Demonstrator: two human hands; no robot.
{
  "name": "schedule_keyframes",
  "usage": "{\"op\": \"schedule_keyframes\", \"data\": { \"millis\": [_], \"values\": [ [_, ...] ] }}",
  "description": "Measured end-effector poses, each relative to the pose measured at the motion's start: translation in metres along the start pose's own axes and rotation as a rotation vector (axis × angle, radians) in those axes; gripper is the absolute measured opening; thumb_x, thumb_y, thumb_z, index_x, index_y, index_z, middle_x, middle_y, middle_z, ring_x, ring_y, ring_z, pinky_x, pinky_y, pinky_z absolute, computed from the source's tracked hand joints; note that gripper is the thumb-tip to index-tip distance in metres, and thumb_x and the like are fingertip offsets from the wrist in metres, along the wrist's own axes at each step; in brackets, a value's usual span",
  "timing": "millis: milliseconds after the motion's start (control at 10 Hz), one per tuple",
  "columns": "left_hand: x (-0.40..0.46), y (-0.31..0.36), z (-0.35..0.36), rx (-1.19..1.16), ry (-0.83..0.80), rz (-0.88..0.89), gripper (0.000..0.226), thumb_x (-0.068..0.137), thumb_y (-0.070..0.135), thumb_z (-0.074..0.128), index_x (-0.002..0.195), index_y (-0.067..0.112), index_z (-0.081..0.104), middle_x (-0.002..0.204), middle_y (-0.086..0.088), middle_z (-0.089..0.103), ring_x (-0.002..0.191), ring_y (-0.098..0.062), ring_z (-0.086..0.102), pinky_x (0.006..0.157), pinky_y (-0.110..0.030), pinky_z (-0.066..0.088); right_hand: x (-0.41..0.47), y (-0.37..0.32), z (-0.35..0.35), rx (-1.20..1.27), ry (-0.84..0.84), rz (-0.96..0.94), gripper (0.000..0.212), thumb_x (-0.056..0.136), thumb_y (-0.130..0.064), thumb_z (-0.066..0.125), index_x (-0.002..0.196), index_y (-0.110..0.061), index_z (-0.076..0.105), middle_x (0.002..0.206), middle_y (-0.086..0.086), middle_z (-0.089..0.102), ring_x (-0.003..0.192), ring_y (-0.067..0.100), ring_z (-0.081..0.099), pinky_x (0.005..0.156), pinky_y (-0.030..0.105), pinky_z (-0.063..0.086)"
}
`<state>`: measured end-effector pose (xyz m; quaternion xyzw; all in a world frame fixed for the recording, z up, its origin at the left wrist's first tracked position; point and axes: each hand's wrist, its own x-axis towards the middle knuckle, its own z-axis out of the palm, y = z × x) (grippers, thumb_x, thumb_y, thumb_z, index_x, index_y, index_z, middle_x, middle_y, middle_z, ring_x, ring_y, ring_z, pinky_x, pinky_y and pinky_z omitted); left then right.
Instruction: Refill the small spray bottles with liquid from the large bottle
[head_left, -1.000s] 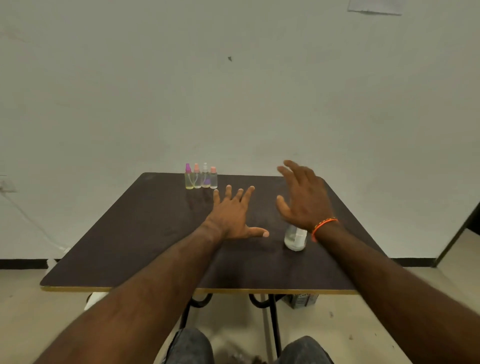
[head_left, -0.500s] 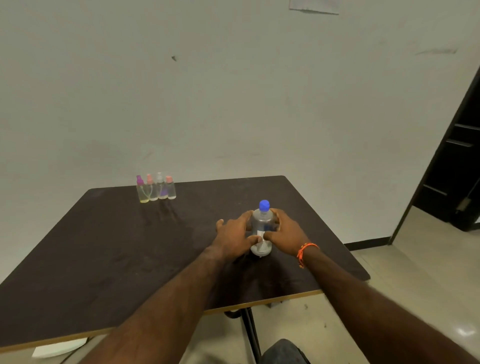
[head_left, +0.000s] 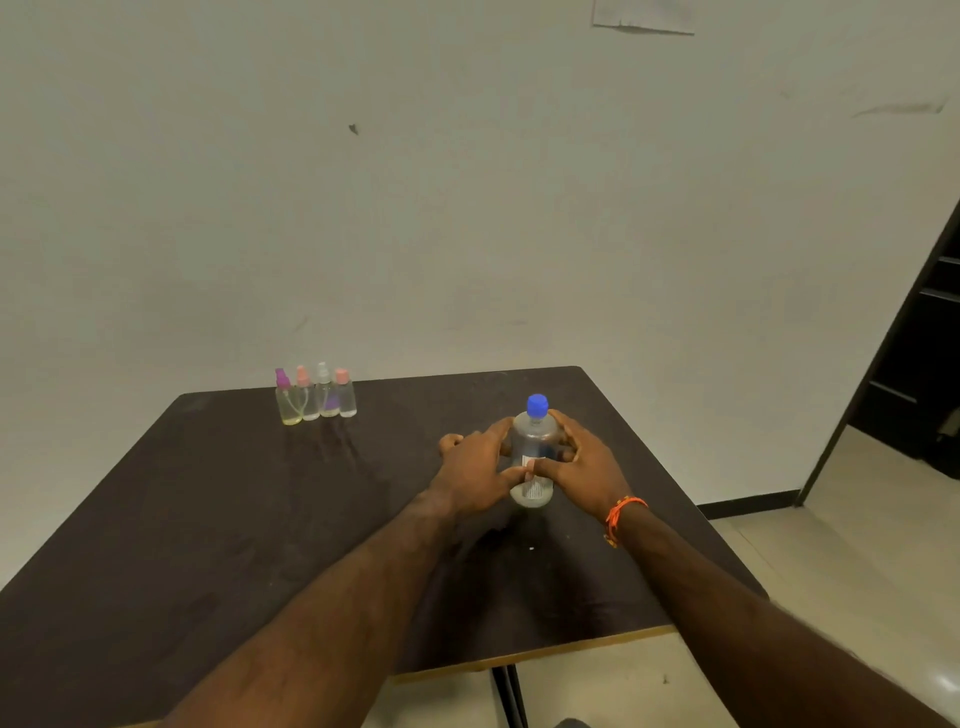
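Head view | both hands, spread open a second ago, are now gripping the large bottle (head_left: 533, 451) on the tabletop (head_left: 208, 519): left hand (head_left: 475, 475), right hand (head_left: 582, 465) | blue cap (head_left: 537, 405) on | spray bottles (head_left: 316, 396) waiting at far edge | pouring probably nearing.

The large bottle (head_left: 534, 447) is clear, glossy plastic with a smooth blue plastic cap (head_left: 537, 405) and a paper label (head_left: 533, 480). The four small spray bottles (head_left: 316, 399) look like clear plastic too, though they are too far off to be sure. The worktop (head_left: 208, 519) is a dark, matt laminate with a pale edge band (head_left: 571, 647); the wristband (head_left: 621, 517) is orange woven cord.
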<state>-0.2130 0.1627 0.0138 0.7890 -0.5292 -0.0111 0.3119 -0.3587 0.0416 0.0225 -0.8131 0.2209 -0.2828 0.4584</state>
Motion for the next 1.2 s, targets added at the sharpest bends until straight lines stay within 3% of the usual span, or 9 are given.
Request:
{"op": "schedule_keyframes", "data": {
  "millis": [200, 300, 500, 800, 900, 1100, 1200],
  "values": [
    [0.072, -0.001, -0.016, 0.001, 0.05, 0.024, 0.068, 0.092, 0.06, 0.063, 0.15, 0.033, 0.041, 0.126, 0.013, 0.067, 0.118, -0.008, 0.061, 0.094, -0.035, 0.022, 0.075, -0.007, -0.015, 0.002, 0.056, 0.031, 0.059, 0.071, -0.024, 0.084, 0.122, -0.03, 0.055, 0.116, -0.01, 0.067, 0.105, 0.009, 0.065, 0.089, 0.028, 0.054],
    [0.121, -0.011, -0.015, -0.033, 0.066, 0.0, 0.065, 0.093, 0.059, 0.064, 0.148, 0.033, 0.041, 0.125, 0.012, 0.067, 0.12, -0.011, 0.059, 0.093, -0.034, 0.02, 0.127, 0.0, -0.021, -0.021, 0.06, 0.037, 0.058, 0.071, -0.025, 0.083, 0.12, -0.031, 0.052, 0.113, -0.015, 0.064, 0.101, 0.004, 0.064, 0.075, 0.016, 0.049],
    [0.191, -0.041, 0.011, -0.048, 0.075, -0.074, 0.068, 0.094, 0.061, 0.061, 0.151, 0.032, 0.038, 0.125, 0.008, 0.067, 0.119, -0.017, 0.057, 0.094, -0.033, 0.017, 0.197, 0.029, -0.017, -0.019, 0.065, 0.028, 0.058, 0.076, -0.024, 0.08, 0.122, -0.04, 0.048, 0.109, -0.027, 0.057, 0.098, 0.0, 0.061, 0.063, 0.007, 0.046],
    [0.233, -0.087, 0.064, -0.063, 0.024, -0.091, 0.058, 0.097, 0.048, 0.062, 0.149, 0.03, 0.041, 0.129, 0.006, 0.065, 0.124, -0.019, 0.056, 0.094, -0.031, 0.019, 0.242, 0.098, 0.002, -0.015, 0.017, 0.086, 0.05, 0.086, -0.022, 0.073, 0.129, -0.035, 0.051, 0.123, -0.011, 0.061, 0.11, 0.012, 0.061, 0.084, 0.018, 0.045],
    [0.232, -0.092, 0.08, -0.005, 0.046, -0.112, 0.058, 0.099, 0.044, 0.06, 0.151, 0.03, 0.039, 0.135, 0.005, 0.064, 0.129, -0.019, 0.054, 0.104, -0.039, 0.022, 0.243, 0.115, 0.005, 0.007, 0.039, 0.091, 0.047, 0.092, -0.023, 0.068, 0.13, -0.04, 0.048, 0.125, -0.012, 0.059, 0.113, 0.012, 0.059, 0.095, 0.027, 0.048],
    [0.227, -0.083, 0.071, 0.056, -0.02, -0.135, 0.065, 0.099, 0.05, 0.057, 0.155, 0.025, 0.034, 0.142, 0.001, 0.06, 0.136, -0.024, 0.05, 0.112, -0.051, 0.025, 0.235, 0.123, 0.007, -0.055, -0.001, 0.133, 0.066, 0.09, -0.026, 0.071, 0.147, -0.03, 0.037, 0.145, -0.004, 0.052, 0.127, 0.017, 0.054, 0.104, 0.034, 0.044],
    [0.222, -0.077, 0.063, 0.114, -0.068, -0.178, 0.078, 0.099, 0.057, 0.054, 0.16, 0.02, 0.023, 0.151, -0.004, 0.052, 0.141, -0.029, 0.043, 0.113, -0.055, 0.025, 0.227, 0.122, 0.003, -0.127, 0.048, 0.194, 0.081, 0.088, -0.029, 0.075, 0.154, -0.024, 0.029, 0.153, 0.002, 0.046, 0.134, 0.024, 0.051, 0.109, 0.041, 0.044]
  ]
}}
